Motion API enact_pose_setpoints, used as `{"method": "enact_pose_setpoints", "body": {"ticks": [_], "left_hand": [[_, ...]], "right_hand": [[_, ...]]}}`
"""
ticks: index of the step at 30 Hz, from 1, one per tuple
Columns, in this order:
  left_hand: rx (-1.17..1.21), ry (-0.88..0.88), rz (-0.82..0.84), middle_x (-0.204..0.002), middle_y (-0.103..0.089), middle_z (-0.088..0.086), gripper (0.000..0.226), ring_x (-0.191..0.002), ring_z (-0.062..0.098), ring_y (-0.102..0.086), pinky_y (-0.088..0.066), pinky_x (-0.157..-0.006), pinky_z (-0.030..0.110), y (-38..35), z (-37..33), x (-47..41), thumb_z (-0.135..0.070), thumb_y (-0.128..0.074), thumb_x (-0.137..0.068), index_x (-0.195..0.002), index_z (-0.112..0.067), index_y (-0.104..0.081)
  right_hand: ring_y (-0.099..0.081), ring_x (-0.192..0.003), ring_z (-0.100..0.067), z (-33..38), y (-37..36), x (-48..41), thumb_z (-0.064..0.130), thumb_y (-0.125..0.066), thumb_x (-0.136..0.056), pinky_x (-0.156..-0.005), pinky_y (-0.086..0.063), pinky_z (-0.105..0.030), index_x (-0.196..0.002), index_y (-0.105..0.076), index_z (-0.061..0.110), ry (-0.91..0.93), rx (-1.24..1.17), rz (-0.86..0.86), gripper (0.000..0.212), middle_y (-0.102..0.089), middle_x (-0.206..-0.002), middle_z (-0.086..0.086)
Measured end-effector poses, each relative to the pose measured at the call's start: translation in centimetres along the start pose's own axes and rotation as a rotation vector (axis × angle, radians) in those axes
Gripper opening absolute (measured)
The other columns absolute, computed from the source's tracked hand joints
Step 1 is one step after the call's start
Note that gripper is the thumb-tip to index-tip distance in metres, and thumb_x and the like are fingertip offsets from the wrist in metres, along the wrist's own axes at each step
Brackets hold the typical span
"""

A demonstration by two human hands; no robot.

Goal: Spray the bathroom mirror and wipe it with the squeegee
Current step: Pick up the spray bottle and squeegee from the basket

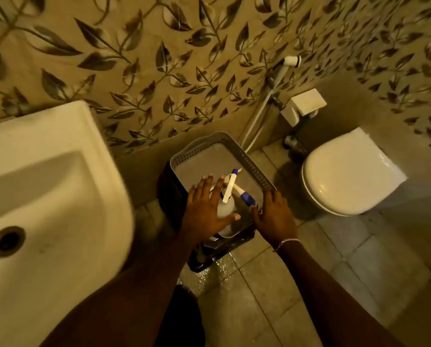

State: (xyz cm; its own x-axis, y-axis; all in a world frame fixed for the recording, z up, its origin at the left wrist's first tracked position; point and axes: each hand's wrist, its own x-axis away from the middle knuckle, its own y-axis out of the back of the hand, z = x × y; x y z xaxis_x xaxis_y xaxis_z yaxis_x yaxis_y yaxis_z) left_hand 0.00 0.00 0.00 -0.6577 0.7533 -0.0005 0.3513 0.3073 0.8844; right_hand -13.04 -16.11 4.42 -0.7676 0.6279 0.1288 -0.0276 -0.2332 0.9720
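Left hand point(205, 209) spread over spray bottle point(225, 209) in basket point(249, 156), right hand point(274, 216) flat, fingers together, on rim

We see a translucent spray bottle point(225, 209) with white trigger upright in the grey basket point(249, 159), blue-handled squeegee point(247, 197) beside it.

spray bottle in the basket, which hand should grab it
Left. The left hand already lies spread around the spray bottle, thumb by its body. The right hand rests on the basket rim.
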Motion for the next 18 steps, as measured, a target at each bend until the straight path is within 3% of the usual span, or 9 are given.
{"method": "enact_pose_setpoints", "body": {"ticks": [3,7,10,13,18], "left_hand": [[0.094,0.046,-0.020,-0.165,-0.034,0.010,0.110,-0.152,0.030,-0.032,-0.031,-0.118,0.055,-1.4,-0.3,-1.7,-0.095,-0.038,-0.075,-0.161,-0.029,-0.019],[0.215,0.069,-0.072,-0.156,-0.045,0.007,0.090,-0.142,0.025,-0.042,-0.039,-0.111,0.049,-2.5,-0.8,-3.4,-0.079,-0.054,-0.084,-0.155,-0.029,-0.032],[0.303,0.055,-0.089,-0.139,-0.058,0.007,0.077,-0.127,0.024,-0.054,-0.046,-0.103,0.040,-2.5,-1.1,-4.8,-0.064,-0.064,-0.087,-0.148,-0.020,-0.047],[0.479,0.077,-0.098,-0.115,-0.066,0.008,0.049,-0.106,0.025,-0.063,-0.054,-0.094,0.047,-1.7,-1.8,-6.2,-0.049,-0.063,-0.096,-0.130,-0.014,-0.060],[0.591,0.079,-0.138,-0.103,-0.064,0.001,0.031,-0.091,0.017,-0.064,-0.057,-0.082,0.043,0.4,-3.2,-6.2,-0.047,-0.056,-0.102,-0.119,-0.020,-0.058]], "right_hand": [[-0.055,-0.116,-0.026,-0.4,-1.7,-1.0,0.043,-0.059,-0.093,-0.093,-0.055,-0.039,-0.140,-0.048,0.018,0.011,-0.020,0.036,0.055,-0.053,-0.137,-0.009],[-0.055,-0.118,-0.029,-0.2,-3.7,-2.7,0.041,-0.057,-0.096,-0.097,-0.051,-0.044,-0.144,-0.045,0.018,0.051,0.028,0.131,0.055,-0.055,-0.137,-0.009],[-0.055,-0.119,-0.032,0.4,-4.8,-3.8,0.034,-0.052,-0.101,-0.098,-0.051,-0.046,-0.149,-0.040,0.016,0.048,0.013,0.212,0.053,-0.057,-0.136,-0.011],[-0.061,-0.114,-0.029,0.9,-5.1,-4.6,0.022,-0.055,-0.100,-0.097,-0.054,-0.040,-0.145,-0.044,0.014,0.030,-0.086,0.247,0.047,-0.058,-0.132,-0.013],[-0.063,-0.107,-0.025,1.3,-2.7,-3.6,0.017,-0.061,-0.096,-0.089,-0.054,-0.035,-0.133,-0.052,0.014,0.007,-0.163,0.205,0.038,-0.057,-0.129,-0.011]]}}
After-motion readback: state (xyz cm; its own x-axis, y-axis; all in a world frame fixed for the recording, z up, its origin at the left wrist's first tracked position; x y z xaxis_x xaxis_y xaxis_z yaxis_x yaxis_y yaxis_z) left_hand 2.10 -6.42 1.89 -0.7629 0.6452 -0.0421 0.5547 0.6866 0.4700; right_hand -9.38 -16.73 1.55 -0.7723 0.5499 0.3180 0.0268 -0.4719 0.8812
